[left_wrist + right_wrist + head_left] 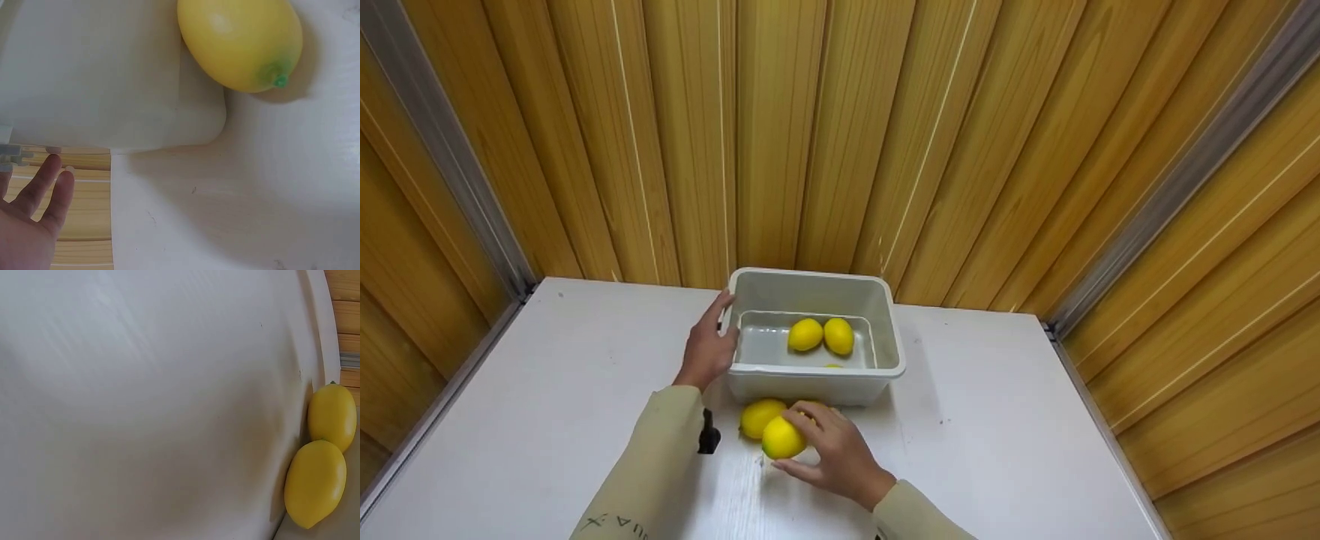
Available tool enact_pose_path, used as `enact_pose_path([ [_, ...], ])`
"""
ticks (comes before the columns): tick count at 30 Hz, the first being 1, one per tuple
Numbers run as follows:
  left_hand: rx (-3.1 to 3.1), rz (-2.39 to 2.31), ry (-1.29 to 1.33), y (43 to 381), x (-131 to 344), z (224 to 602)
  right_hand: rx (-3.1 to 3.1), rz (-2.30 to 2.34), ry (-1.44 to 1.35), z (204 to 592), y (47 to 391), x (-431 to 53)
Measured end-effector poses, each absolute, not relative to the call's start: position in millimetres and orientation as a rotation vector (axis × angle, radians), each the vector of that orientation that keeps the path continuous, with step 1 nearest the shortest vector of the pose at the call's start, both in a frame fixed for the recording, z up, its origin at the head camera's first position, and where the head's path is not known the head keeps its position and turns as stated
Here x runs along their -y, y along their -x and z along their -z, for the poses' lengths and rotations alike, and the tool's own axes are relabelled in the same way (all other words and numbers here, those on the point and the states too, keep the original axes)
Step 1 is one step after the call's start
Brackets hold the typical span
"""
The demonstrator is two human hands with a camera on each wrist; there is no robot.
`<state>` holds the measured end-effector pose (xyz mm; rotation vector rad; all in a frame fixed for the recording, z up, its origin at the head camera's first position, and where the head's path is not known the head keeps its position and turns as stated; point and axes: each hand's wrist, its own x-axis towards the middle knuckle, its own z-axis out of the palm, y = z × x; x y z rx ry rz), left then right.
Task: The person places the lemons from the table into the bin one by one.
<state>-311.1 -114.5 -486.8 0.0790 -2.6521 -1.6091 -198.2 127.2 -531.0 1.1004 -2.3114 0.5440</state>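
Note:
A light grey plastic bin [810, 382] stands on the white table. My left hand [711, 346] rests at its left side, fingertips right at the rim; in the left wrist view its fingers [59, 197] look fairly straight. My right hand [836, 450] holds a yellow lemon [784, 437] between thumb and fingers, in front of the bin. Just behind it, a second lemon [763, 418] lies on the table near the bin's front wall. Inside the bin two lemons [805, 334] sit side by side, and a yellow sliver shows above the front rim. Two lemons [315, 484] appear in the right wrist view.
The white table [997, 420] extends to both sides of the bin and towards me. Wood-look panels [780, 135] rise close behind the bin, with more panels at left and right. Grey metal posts [1177, 187] mark the corners.

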Motion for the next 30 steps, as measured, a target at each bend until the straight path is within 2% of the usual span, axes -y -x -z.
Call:
enact_pose_path([
  [30, 2.647, 1.590, -0.046, 310, 114, 485, 2.252, -0.571, -1.091, 516, 207, -131],
])
